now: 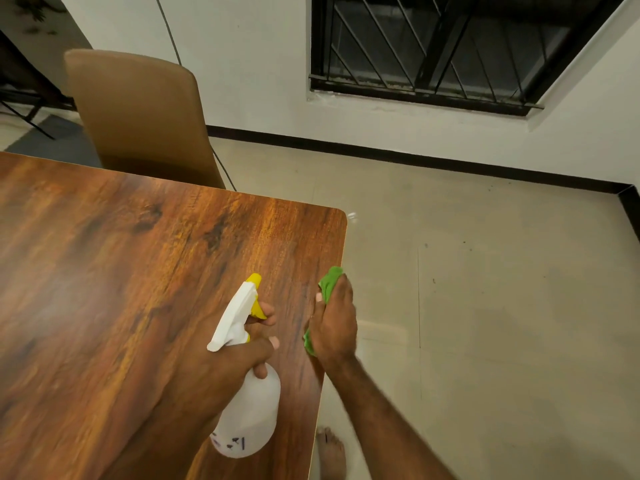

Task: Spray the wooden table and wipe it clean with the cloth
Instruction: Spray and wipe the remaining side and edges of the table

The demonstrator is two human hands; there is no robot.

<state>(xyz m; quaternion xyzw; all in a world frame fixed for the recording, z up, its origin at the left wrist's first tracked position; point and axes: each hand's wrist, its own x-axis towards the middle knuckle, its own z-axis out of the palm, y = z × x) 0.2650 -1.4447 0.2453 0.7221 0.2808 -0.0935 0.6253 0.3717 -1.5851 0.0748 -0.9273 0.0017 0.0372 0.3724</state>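
The wooden table (138, 271) fills the left half of the head view, its rounded far corner at centre. My left hand (239, 355) grips a white spray bottle (252, 417) by the neck, one finger on the yellow trigger, the yellow nozzle pointing away over the tabletop. My right hand (334, 320) is closed on a bunched green cloth (330, 280), held at the table's right edge, just above the surface. Whether the cloth touches the wood I cannot tell.
A tan padded chair (138, 112) stands at the table's far side. Beige tiled floor (485, 306) lies to the right, with my bare foot (330, 452) beside the table edge. A barred dark window (450, 46) sits in the white wall beyond.
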